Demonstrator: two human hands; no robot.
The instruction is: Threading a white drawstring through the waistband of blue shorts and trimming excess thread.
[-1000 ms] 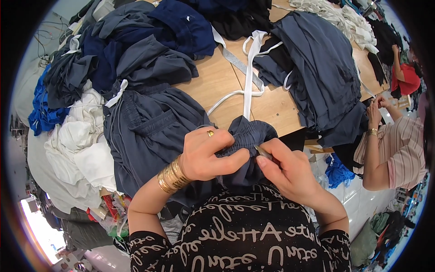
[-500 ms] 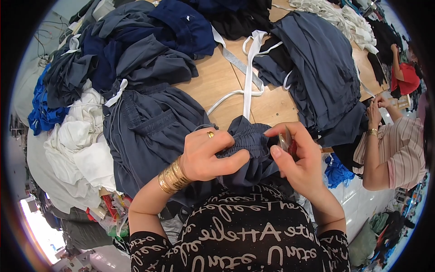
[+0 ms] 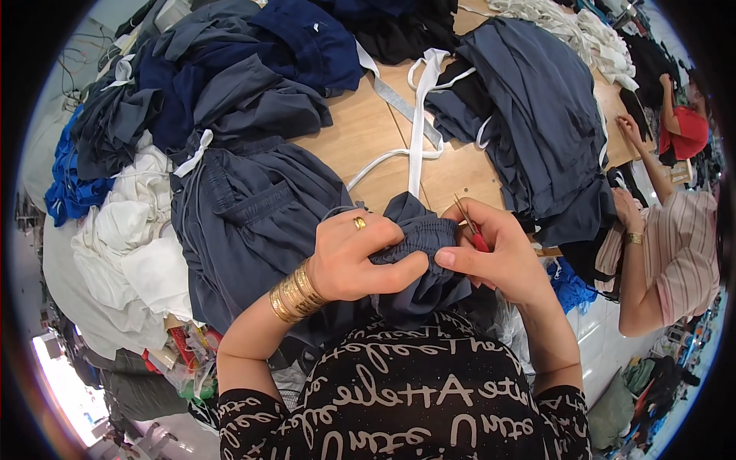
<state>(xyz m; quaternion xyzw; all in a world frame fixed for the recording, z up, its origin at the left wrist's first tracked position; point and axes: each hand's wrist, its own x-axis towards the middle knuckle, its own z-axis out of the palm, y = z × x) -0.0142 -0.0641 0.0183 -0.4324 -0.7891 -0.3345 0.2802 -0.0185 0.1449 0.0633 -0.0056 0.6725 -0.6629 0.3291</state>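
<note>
A dark grey-blue garment (image 3: pixel 422 236) with a gathered elastic waistband is bunched up close in front of me. My left hand (image 3: pixel 356 257), with a gold ring and gold bangles at the wrist, grips the left part of the waistband. My right hand (image 3: pixel 498 249) pinches the band's right end between thumb and fingers. Tucked in that same hand is a small pair of thread snips (image 3: pixel 474 229) with red on the handle, its thin points sticking up past the fingers. The part of the snips inside the palm is hidden.
A drawstring garment (image 3: pixel 261 203) of the same colour lies on the left, beside a white cloth heap (image 3: pixel 123 230). White tapes (image 3: pixel 418 146) cross the wooden table (image 3: pixel 330 142). Folded dark garments (image 3: pixel 544 115) are stacked to the right, near a person in a striped shirt (image 3: pixel 675 253).
My right hand has closed in on the waistband, thumb now on the cloth, and the snips have turned to point up and left. The striped-shirt person's hands have moved apart.
</note>
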